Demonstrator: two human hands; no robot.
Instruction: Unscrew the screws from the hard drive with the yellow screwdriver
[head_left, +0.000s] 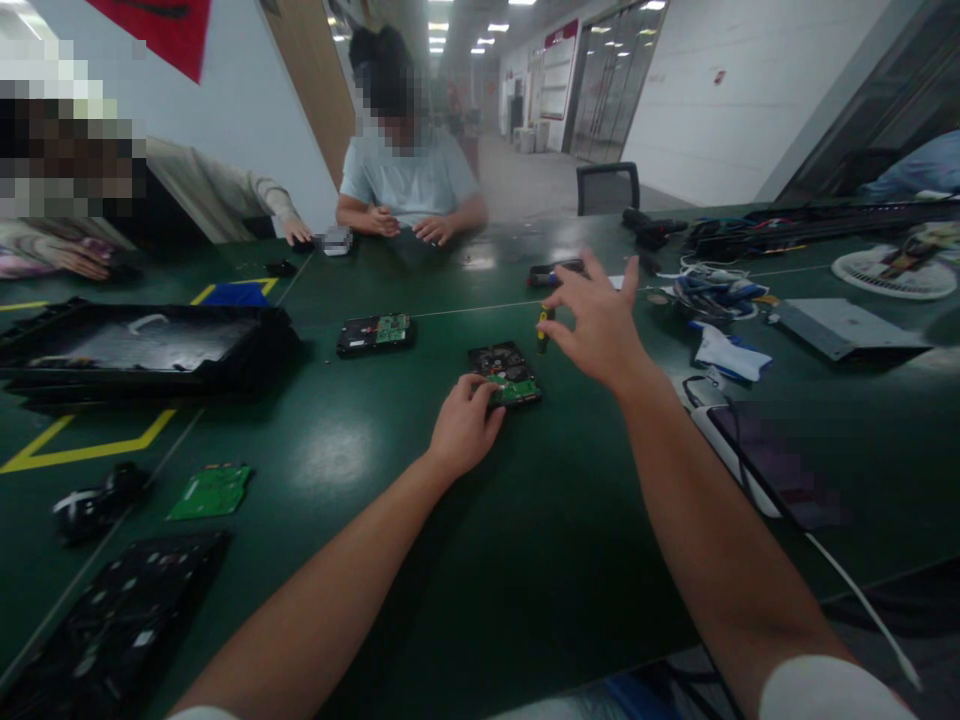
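Observation:
A hard drive with a green circuit board lies on the green table in front of me. My left hand is closed on its near left edge, fingers bent over the board and thumb at the near side. Just right of the drive, a small yellow and black screwdriver stands roughly upright. My right hand pinches it between thumb and index finger, the other fingers spread upward. Whether the tip touches anything cannot be made out. Farther left lies a second hard drive, its green board facing up.
Black trays are stacked at left. A loose green circuit board and a dark flat part lie near left. Gloves, a silver box and cables occupy the right. Two people sit across the table.

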